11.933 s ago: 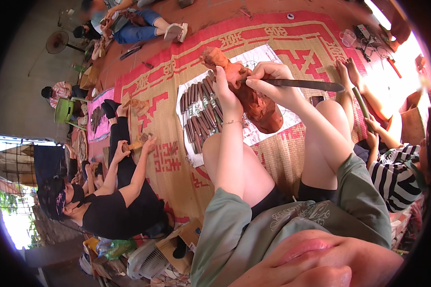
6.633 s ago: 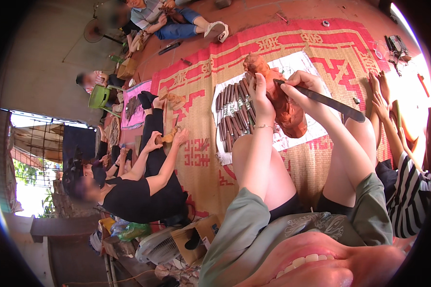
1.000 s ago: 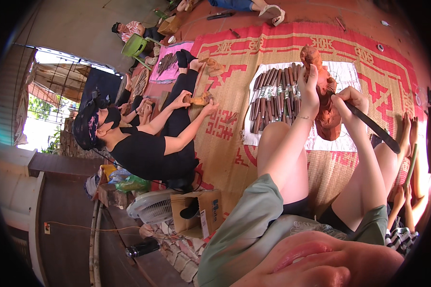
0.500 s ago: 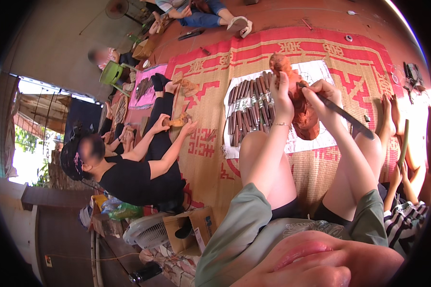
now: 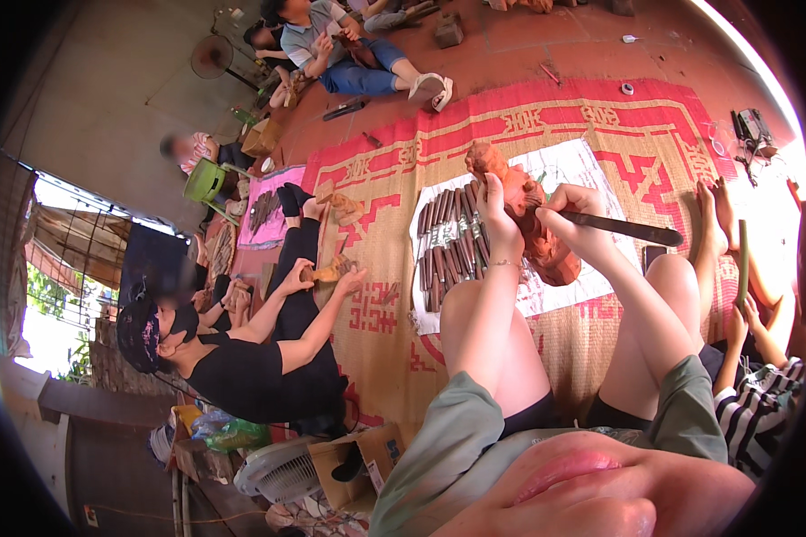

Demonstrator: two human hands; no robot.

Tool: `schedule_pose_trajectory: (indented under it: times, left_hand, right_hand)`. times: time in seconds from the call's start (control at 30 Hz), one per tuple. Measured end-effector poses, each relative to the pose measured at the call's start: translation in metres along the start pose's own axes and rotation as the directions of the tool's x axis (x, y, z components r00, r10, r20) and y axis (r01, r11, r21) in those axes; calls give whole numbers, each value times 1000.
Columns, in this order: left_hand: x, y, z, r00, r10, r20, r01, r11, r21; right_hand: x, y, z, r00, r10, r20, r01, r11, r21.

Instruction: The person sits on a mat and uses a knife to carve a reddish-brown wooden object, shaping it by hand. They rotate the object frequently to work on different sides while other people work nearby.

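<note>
A reddish-brown wooden carving point(image 5: 553, 258), rounded at its top, stands tilted over a white sheet point(image 5: 589, 192) between my knees. My left hand point(image 5: 500, 219) is closed around its upper left side. In my right hand point(image 5: 575, 213) is a long, dark, flat file point(image 5: 636, 229), its near end against the carving's right side. The file's free, rounded end points right. The exact contact spot is hidden by my right fingers. Left of the carving, rows of wooden-handled carving tools point(image 5: 450, 237) lie on the sheet.
A red-patterned straw mat point(image 5: 376, 358) lies beneath. At left, a person in black point(image 5: 251, 376) holds a yellowish carving point(image 5: 331, 270). Another person's bare feet point(image 5: 712, 219) and striped sleeve point(image 5: 761, 412) are close at right. A cardboard box point(image 5: 385, 447) and a fan point(image 5: 278, 470) stand lower left.
The view has tilted upward, so the scene sits lower in the picture. The file has swung from a steep slope to nearly level. The carving has shifted slightly left, still in my left hand.
</note>
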State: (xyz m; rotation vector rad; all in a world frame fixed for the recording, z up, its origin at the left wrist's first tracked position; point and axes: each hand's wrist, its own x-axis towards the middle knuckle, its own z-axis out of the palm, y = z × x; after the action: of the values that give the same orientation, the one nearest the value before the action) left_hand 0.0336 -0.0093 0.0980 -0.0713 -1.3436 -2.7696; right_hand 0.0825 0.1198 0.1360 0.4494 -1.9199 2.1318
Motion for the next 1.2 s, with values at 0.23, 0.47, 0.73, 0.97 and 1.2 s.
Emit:
schedule_pose_trajectory:
  times: [0.23,0.47,0.73,0.97,1.2]
  left_hand:
    - [-1,0,-5,999,32,-6,-32,999,40]
    - [2,-2,-6,998,56,-29,-55,998,31]
    - [-2,9,1,999,-39,-22,39,999,4]
    - [-5,11,2,996,-85,9,85,996,-32]
    - [-7,11,10,998,-61,6,61,998,-33]
  right_hand:
    - [1,-6,5,999,27,-22,-29,994,-101]
    - [5,4,11,985,-140,-101,131,987,-96]
    - [7,0,9,983,-160,-86,146,978,-148]
    - [1,4,0,992,-125,32,129,965,-229]
    - [4,0,4,988,-142,-57,130,975,-179]
